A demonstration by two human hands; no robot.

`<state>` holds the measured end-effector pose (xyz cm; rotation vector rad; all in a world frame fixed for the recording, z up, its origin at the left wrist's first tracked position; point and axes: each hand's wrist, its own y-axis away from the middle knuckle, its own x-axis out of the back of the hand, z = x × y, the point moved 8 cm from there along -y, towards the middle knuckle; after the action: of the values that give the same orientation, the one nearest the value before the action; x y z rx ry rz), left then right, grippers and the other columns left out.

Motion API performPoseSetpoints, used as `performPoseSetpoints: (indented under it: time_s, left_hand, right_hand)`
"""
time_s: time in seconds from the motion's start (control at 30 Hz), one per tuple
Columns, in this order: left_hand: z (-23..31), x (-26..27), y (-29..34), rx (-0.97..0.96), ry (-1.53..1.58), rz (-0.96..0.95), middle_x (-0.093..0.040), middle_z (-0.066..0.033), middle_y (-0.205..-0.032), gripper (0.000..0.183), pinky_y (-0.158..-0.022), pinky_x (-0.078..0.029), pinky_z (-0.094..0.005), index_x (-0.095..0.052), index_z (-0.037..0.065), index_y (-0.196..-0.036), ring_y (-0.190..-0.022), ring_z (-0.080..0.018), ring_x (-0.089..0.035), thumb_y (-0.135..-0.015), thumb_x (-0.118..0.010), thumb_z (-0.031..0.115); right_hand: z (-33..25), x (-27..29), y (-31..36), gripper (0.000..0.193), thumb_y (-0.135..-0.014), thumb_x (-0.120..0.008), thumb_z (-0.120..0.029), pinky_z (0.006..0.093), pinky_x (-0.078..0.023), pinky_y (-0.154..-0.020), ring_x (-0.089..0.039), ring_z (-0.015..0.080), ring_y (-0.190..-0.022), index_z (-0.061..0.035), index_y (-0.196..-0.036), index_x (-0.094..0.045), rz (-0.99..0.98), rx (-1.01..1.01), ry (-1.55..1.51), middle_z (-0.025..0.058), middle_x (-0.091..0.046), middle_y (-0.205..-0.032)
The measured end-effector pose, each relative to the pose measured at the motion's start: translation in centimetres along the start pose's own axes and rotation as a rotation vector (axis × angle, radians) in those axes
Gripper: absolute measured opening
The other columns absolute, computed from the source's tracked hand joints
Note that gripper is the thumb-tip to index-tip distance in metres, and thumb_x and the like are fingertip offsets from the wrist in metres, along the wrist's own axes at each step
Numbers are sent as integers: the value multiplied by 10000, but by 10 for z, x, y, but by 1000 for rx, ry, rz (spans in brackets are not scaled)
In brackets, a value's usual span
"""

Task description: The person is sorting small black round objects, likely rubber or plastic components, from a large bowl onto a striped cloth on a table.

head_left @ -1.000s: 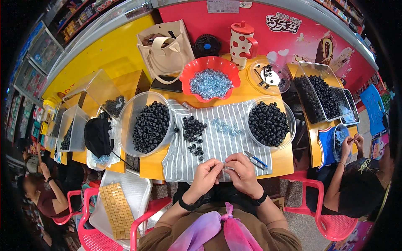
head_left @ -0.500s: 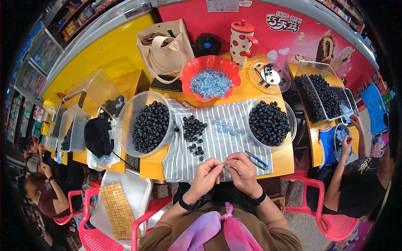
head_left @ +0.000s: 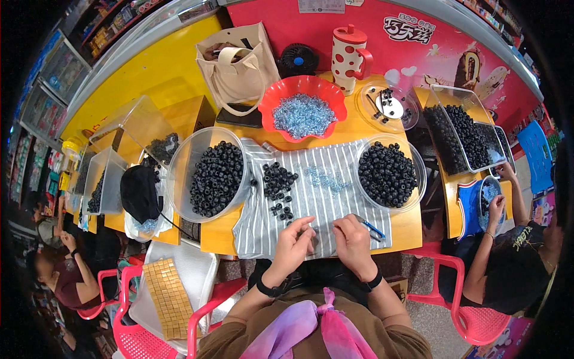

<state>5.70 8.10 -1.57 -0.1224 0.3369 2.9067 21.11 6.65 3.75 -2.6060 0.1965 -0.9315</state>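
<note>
My left hand [head_left: 292, 244] is above the near edge of a grey-and-white striped cloth [head_left: 257, 230], fingers loosely bent, thumb apart, with nothing visible in it. To its right, my right hand [head_left: 353, 242] has its fingertips pressed together just over the cloth. Whatever they may hold is too small to see. Beside that hand lies a blue-handled cutting tool [head_left: 372, 228]. Farther up the cloth are loose black beads [head_left: 278, 181] and a patch of clear bluish beads [head_left: 326, 179]. Round clear tubs of black beads flank the cloth, a left tub [head_left: 177, 179] and a right tub [head_left: 421, 179].
Behind the cloth stand a red scalloped bowl [head_left: 267, 106] of clear beads, a beige bag [head_left: 257, 66], a small black fan [head_left: 298, 58], a dotted tumbler [head_left: 345, 63] and a clear round dish [head_left: 366, 113]. A person [head_left: 508, 257] works at the right table; others sit left.
My hands, together at the fingertips before, have moved apart. The left hand's fingers have loosened, and the right has come down toward the cloth beside the cutting tool.
</note>
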Motion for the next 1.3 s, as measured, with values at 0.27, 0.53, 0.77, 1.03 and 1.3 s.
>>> performPoseSetpoints:
  time_s: [0.27, 0.53, 0.77, 1.03, 1.3]
  left_hand:
    - [4, 19, 5, -104, -37, 78, -607, -63, -873, 265, -556, -452, -218, -577, -29, -1178, -604, -75, -551, -925, -510, 13]
    - [8, 12, 8, -130, -200, 59, -608, -21, -837, 172, -544, -435, -206, -636, -24, -1050, -623, -44, -538, -897, -587, 39]
    - [3, 4, 7, -59, -16, -9, -602, -15, -830, 123, -533, -432, -199, -642, -29, -996, -620, -39, -537, -900, -601, 35]
    - [11, 0, 9, -51, 47, -52, -563, -34, -829, 112, -490, -425, -201, -641, -38, -978, -571, -66, -555, -916, -570, 22]
    - [26, -6, 14, -192, -42, -27, -562, -45, -818, 108, -480, -439, -211, -636, -51, -969, -565, -73, -556, -908, -565, 4]
  right_hand:
    - [-13, -19, -2, 130, -753, -648, -24, 435, -455, -593, -583, 347, -710, -22, -881, -626, -163, 26, 24, 143, -537, -795]
    - [-15, -31, -3, 124, -761, -631, -4, 430, -453, -573, -584, 341, -706, -28, -881, -616, -151, 49, 55, 141, -528, -802]
    - [-24, -14, -6, 135, -747, -613, 64, 382, -466, -575, -585, 318, -679, -6, -861, -595, -66, 106, -211, 134, -547, -789]
    - [-25, -8, -7, 155, -743, -636, 87, 350, -478, -589, -604, 288, -685, 18, -879, -610, -66, 101, -355, 133, -583, -775]
    - [-33, -4, -3, 168, -731, -636, 116, 315, -466, -572, -591, 265, -647, 18, -854, -580, 8, 139, -261, 135, -588, -752]
